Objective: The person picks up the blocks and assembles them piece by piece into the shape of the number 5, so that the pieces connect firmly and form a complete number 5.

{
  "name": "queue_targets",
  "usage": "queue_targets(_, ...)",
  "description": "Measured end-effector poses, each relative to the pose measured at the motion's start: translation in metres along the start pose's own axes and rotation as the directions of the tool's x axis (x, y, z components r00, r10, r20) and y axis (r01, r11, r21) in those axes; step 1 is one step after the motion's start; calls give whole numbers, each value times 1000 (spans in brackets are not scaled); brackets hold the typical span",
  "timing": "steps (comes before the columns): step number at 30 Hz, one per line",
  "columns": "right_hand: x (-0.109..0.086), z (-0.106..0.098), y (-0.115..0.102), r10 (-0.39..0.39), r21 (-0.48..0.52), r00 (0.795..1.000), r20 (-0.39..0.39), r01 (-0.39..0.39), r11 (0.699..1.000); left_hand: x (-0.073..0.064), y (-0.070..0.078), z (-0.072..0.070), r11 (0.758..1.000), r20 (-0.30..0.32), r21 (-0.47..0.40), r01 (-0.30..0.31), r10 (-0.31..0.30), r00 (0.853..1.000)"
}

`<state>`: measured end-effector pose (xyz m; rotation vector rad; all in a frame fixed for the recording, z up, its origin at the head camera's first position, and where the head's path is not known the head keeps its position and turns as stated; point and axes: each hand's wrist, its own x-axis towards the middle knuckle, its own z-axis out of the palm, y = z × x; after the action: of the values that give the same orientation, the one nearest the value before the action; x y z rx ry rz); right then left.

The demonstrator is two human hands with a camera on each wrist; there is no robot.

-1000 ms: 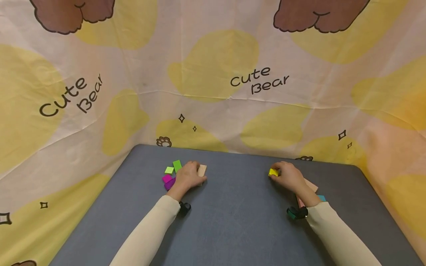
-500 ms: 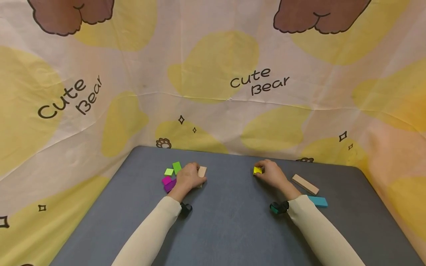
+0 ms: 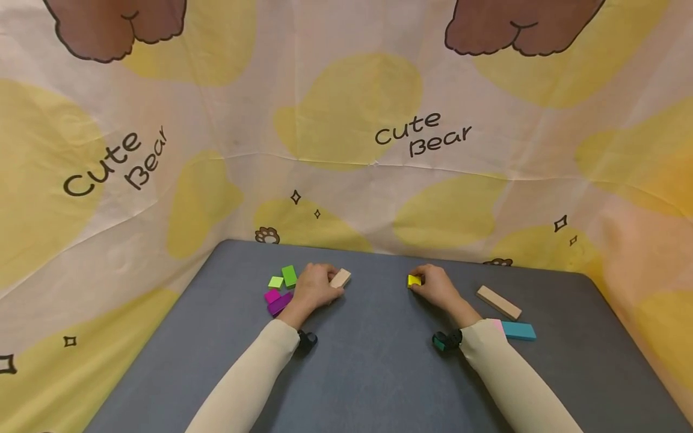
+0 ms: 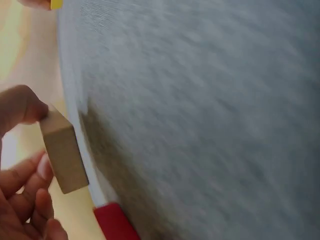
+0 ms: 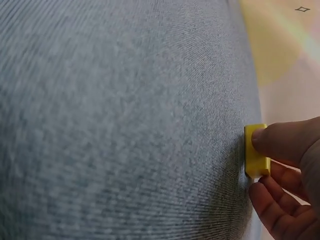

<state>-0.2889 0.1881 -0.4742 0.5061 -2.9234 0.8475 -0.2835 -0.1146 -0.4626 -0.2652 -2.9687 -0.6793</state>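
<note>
My left hand point(image 3: 314, 286) pinches a plain wooden block point(image 3: 341, 278) between thumb and fingers at the back left of the table. In the left wrist view the wooden block point(image 4: 65, 155) stands close over the grey surface, its shadow beside it, with a red block point(image 4: 116, 221) near its lower end. Toward the back middle, my right hand point(image 3: 437, 286) holds a small yellow block point(image 3: 414, 281). The right wrist view shows the thumb across one face of the yellow block point(image 5: 256, 151), which is right at the tabletop.
Left of my left hand lie green point(image 3: 289, 276), light green point(image 3: 275, 282), magenta point(image 3: 272, 296) and purple point(image 3: 279, 304) blocks. At right are a long wooden block point(image 3: 499, 302) and a blue one point(image 3: 518, 331), with a pink piece point(image 3: 497, 325) partly under the sleeve. A printed cloth point(image 3: 346, 180) hangs behind.
My right hand has carried the yellow block leftward, uncovering the long wooden and blue blocks. The wooden block in my left hand has shifted slightly right and turned.
</note>
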Motion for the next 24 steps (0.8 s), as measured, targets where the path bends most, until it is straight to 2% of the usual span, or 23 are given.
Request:
queue_targets(4, 0, -2, -1, 14, -40, 1000, 0, -14, 999, 5, 11, 2, 991, 4, -63, -116, 116, 993)
queue_targets(9, 3, -3, -1, 30, -62, 1000, -3, -30, 998, 13, 25, 6, 976, 56, -116, -187, 194, 979)
queue_targets(18, 4, -2, -1, 52, -38, 999, 4, -52, 998, 27, 47, 19, 949, 115, -1, -315, 313, 943)
queue_targets(24, 4, 0, -1, 36, -47, 999, -16, -36, 998, 34, 59, 31, 941, 131, 24, -339, 333, 934)
